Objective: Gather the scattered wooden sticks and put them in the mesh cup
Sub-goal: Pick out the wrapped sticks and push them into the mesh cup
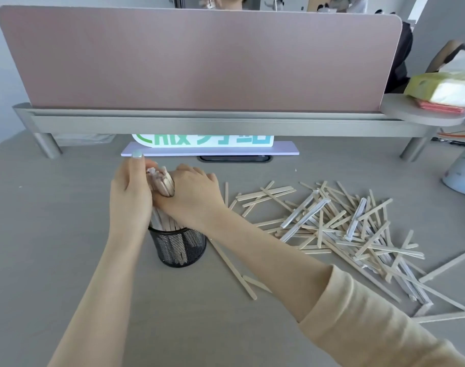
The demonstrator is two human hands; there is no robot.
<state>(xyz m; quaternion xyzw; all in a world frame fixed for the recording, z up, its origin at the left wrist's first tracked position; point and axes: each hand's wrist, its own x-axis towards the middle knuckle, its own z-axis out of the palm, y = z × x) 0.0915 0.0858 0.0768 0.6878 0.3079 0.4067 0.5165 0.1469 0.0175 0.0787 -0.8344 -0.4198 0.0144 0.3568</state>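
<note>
Both hands are at the mesh cup (180,246), which stands upright on the desk (67,260) left of centre, straight below them. The right hand (193,193) is curled round a bundle of sticks (164,184), grasping it near the top ends. The left hand (130,193) sits flat against the bundle's left side with fingers mostly straight; it seems to steady rather than grip, though the thumb is hidden, so that part I cannot tell for sure. The bundle's long axis runs near vertical, lower ends already inside the cup's rim, upper ends poking out above the hands.

The scattered pile (340,231) lies to the right of the cup, well apart from the left hand and close to the right forearm. Sticks there cross at all angles, most of them flat on the desk; some look wrapped in clear sleeves. Two loose sticks (235,270) lie just beside the cup's right side, running diagonally toward the near edge.

Judgement: bundle is being seated in the cup, most of the job remains. Next reach goes rightward; the right hand is the nearer one, and the two sticks by the cup are the closest pick. Risk: knocking the light cup over while the bundle settles.
</note>
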